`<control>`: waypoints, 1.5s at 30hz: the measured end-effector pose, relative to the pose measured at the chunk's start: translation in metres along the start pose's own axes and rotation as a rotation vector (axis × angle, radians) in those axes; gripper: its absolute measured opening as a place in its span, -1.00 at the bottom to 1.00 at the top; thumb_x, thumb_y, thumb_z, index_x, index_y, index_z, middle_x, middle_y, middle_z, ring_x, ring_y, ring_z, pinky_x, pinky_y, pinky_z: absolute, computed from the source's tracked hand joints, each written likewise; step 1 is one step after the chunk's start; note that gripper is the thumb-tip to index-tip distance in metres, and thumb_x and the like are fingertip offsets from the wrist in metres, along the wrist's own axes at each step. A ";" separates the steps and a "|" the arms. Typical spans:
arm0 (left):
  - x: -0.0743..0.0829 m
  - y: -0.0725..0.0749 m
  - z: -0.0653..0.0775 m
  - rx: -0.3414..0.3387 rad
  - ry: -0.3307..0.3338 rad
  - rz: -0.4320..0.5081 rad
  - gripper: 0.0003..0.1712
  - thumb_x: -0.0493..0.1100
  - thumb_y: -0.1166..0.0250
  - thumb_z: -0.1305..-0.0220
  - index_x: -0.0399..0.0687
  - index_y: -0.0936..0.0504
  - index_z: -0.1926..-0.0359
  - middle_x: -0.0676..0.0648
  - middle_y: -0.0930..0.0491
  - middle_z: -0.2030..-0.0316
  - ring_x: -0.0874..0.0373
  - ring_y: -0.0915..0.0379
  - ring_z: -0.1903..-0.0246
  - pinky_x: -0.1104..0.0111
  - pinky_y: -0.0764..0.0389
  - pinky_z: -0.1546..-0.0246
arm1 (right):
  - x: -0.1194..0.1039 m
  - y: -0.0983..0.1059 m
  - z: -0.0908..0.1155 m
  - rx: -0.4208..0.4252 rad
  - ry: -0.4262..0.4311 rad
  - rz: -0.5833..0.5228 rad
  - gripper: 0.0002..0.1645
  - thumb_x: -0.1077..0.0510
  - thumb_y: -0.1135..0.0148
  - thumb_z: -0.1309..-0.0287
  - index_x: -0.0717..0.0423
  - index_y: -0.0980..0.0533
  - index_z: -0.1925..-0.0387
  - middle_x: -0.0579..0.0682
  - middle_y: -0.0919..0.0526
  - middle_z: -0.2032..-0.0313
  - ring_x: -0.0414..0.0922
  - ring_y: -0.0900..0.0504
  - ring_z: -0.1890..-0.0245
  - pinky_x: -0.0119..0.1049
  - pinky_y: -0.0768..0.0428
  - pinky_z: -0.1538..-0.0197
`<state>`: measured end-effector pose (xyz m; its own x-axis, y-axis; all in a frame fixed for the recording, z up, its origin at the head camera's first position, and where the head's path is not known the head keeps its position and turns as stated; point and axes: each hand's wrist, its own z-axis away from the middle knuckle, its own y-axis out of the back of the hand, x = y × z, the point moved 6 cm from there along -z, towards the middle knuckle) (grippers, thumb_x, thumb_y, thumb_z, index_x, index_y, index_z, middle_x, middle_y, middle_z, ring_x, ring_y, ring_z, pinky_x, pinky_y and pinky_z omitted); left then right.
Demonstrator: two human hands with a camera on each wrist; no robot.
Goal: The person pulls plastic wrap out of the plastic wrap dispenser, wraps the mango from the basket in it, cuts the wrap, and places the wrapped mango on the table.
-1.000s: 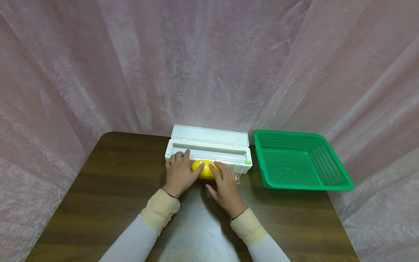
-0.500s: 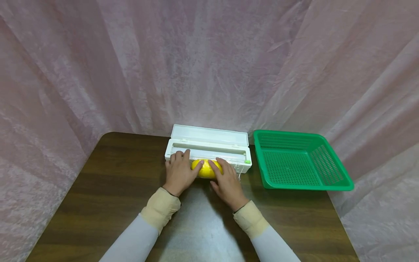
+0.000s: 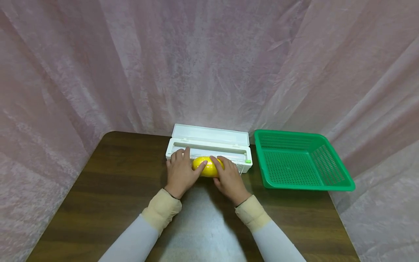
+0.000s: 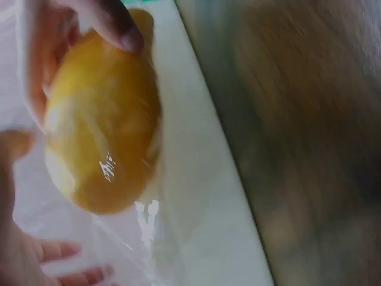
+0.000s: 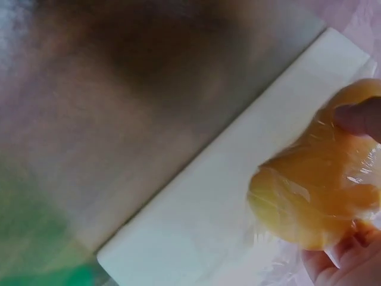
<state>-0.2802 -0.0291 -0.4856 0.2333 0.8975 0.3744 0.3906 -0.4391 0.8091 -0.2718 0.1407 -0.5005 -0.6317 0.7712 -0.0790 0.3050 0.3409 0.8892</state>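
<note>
A yellow oval fruit (image 3: 206, 171), covered in clear cling film, lies against the front of a white film dispenser (image 3: 242, 169) in the head view. At its right end my right hand (image 3: 230, 182) grips it, thumb low on the near side and fingers over the top. My left hand (image 3: 181, 174) is at the left end, its thumb reaching over the fruit and its other fingers extended onto the dispenser. In the left wrist view, film stretches beside the fruit (image 4: 107, 125) under the left fingertips (image 4: 59, 250). The right wrist view shows wrinkled film on the fruit (image 5: 309, 196).
The dispenser's lid (image 3: 211, 134) stands raised at the back, with a white roll (image 3: 216, 153) inside. A green plastic basket (image 3: 266, 178) sits to the right on the brown wooden table (image 3: 124, 174). A pink curtain (image 3: 209, 65) hangs behind.
My right hand has moved slightly up and around the fruit's right end, and its thumb has drawn in closer beneath it. The fruit has shifted slightly toward the dispenser. The left hand has barely moved.
</note>
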 end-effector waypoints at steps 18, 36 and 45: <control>0.042 -0.016 0.006 -0.096 -0.371 -0.155 0.05 0.08 -0.53 0.21 -0.16 -0.26 -0.29 -0.21 -0.28 -0.16 -0.12 -0.13 -0.17 -0.13 -0.18 -0.08 | 0.004 0.008 -0.014 -0.095 0.013 -0.015 0.03 0.12 -0.39 0.15 0.07 -0.10 -0.37 0.16 -0.32 -0.10 0.09 -0.35 -0.05 0.00 -0.36 -0.08; 0.027 -0.021 0.001 -0.128 -0.375 -0.175 -0.07 -0.20 -0.46 0.14 -0.07 -0.24 -0.31 -0.13 -0.35 -0.02 -0.07 -0.32 0.08 0.03 -0.34 0.18 | 0.012 0.006 -0.009 -0.066 0.006 -0.097 0.07 0.01 -0.43 0.11 0.21 -0.06 -0.35 0.14 -0.34 -0.18 0.04 -0.32 -0.15 -0.02 -0.33 -0.15; 0.023 -0.017 -0.007 -0.196 -0.332 -0.118 0.04 -0.15 -0.49 0.22 -0.09 -0.20 -0.34 -0.11 -0.37 -0.07 -0.06 -0.34 0.09 0.01 -0.28 0.09 | 0.019 0.012 -0.002 -0.036 -0.025 -0.077 0.12 -0.05 -0.52 0.17 0.10 -0.12 -0.37 0.19 -0.23 -0.23 0.08 -0.23 -0.19 0.03 -0.25 -0.19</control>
<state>-0.2877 -0.0011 -0.4876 0.4846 0.8645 0.1335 0.2617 -0.2889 0.9209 -0.2814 0.1580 -0.4904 -0.6343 0.7566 -0.1584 0.2302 0.3805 0.8957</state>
